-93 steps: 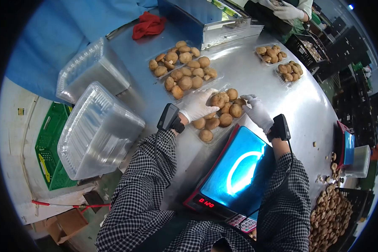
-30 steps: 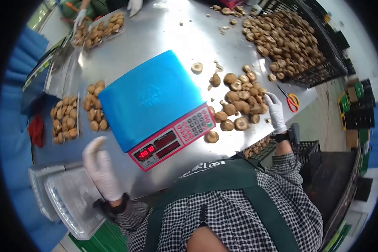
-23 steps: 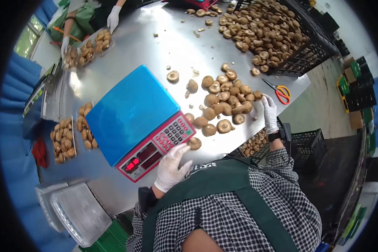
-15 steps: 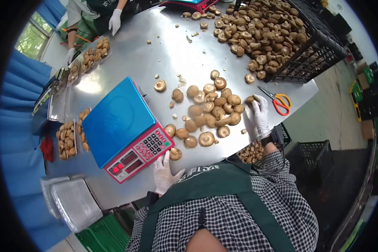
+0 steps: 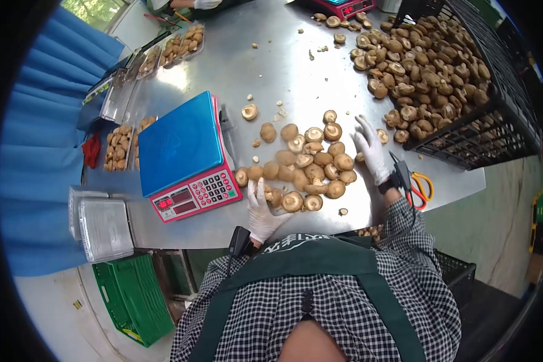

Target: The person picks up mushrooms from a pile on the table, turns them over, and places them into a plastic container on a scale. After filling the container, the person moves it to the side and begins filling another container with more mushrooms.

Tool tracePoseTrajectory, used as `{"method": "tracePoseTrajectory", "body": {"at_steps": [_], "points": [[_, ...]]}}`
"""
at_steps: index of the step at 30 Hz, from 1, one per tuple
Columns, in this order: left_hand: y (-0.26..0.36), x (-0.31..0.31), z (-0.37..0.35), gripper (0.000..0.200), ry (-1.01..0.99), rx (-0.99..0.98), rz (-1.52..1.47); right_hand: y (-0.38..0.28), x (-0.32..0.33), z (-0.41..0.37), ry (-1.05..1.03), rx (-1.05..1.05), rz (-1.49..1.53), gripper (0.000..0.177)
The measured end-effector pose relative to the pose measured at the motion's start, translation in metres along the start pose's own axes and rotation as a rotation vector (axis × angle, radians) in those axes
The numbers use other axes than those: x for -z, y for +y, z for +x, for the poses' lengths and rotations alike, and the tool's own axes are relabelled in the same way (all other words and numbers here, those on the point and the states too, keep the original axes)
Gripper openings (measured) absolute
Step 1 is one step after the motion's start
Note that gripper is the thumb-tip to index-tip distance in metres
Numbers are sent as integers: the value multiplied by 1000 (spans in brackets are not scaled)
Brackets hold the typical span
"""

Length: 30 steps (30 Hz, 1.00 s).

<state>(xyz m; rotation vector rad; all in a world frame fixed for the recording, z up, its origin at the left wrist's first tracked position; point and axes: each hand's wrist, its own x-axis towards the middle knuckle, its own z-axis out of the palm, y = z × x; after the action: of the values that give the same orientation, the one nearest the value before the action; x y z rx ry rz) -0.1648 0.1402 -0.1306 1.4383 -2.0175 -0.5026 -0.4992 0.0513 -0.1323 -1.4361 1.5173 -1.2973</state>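
A loose group of brown shiitake mushrooms (image 5: 321, 158) lies on the metal table in front of me. My left hand (image 5: 263, 215), in a white glove, is at the near left edge of this group. Its fingers are stretched out against a mushroom (image 5: 276, 196), and it grips nothing. On the group's right side, my gloved right hand (image 5: 373, 152) is open with fingers extended. One mushroom (image 5: 360, 157) sits beside its palm, partly hidden. Left of the group stands a red scale (image 5: 194, 194) with a blue pan (image 5: 181, 140).
A tipped black crate (image 5: 496, 114) spills a large mushroom heap (image 5: 431, 69) at the back right. Scissors (image 5: 424, 188) lie right of my right wrist. Filled trays (image 5: 118, 148) stand beyond the scale; stacked clear trays (image 5: 105, 229) are at the left edge. Another person's gloved hand (image 5: 207, 3) is at the far side.
My left hand has moved from the scale's corner to the mushrooms. My right hand has reached farther forward and its fingers have straightened. The view has shifted.
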Motion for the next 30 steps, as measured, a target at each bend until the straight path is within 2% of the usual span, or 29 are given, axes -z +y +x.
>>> {"method": "tracePoseTrajectory", "body": {"at_steps": [2,3,5,8,11,12,15,16,17,19,20,21,23,24,25,27,30], "points": [[-3,0,11,125,-14,-149,44,-1,-5,32,-48,30,-32,48],[-4,-3,17,125,-19,-149,42,-6,-12,46,-102,45,-68,48],[-5,-11,26,125,-71,-234,-53,-31,-20,62,-348,-152,-60,47],[-11,-10,33,120,-108,-269,-123,-34,-37,67,-559,91,-389,40],[-2,-11,41,113,-137,-317,-204,-53,-32,55,-585,-43,-450,39],[-1,-18,41,112,-153,-324,-269,-66,-27,48,-631,-166,-389,33],[23,-36,49,107,-134,-428,-397,-51,-12,15,-632,-321,-234,32],[25,-45,49,106,-147,-471,-412,-26,-2,1,-561,-269,-250,34],[27,-56,48,106,-158,-517,-427,-9,11,-13,-493,-325,-222,36],[32,-73,45,105,-181,-556,-477,-24,32,-34,-386,-412,-248,36],[36,-78,46,104,-201,-584,-511,-77,40,-39,-381,-468,-302,33],[41,-81,45,104,-202,-590,-510,-86,51,-50,-433,-409,-337,32],[53,-86,43,101,-199,-625,-549,-47,65,-86,-364,-320,-219,32],[62,-85,45,96,-183,-652,-450,-60,70,-96,-366,-324,-71,32],[72,-85,47,96,-191,-661,-453,-58,75,-112,-279,-411,141,29],[94,-90,58,94,-276,-835,-424,-60,89,-133,-347,-318,41,27],[136,-117,61,82,-333,-1026,-604,-70,108,-156,-306,-275,-168,31]]}}
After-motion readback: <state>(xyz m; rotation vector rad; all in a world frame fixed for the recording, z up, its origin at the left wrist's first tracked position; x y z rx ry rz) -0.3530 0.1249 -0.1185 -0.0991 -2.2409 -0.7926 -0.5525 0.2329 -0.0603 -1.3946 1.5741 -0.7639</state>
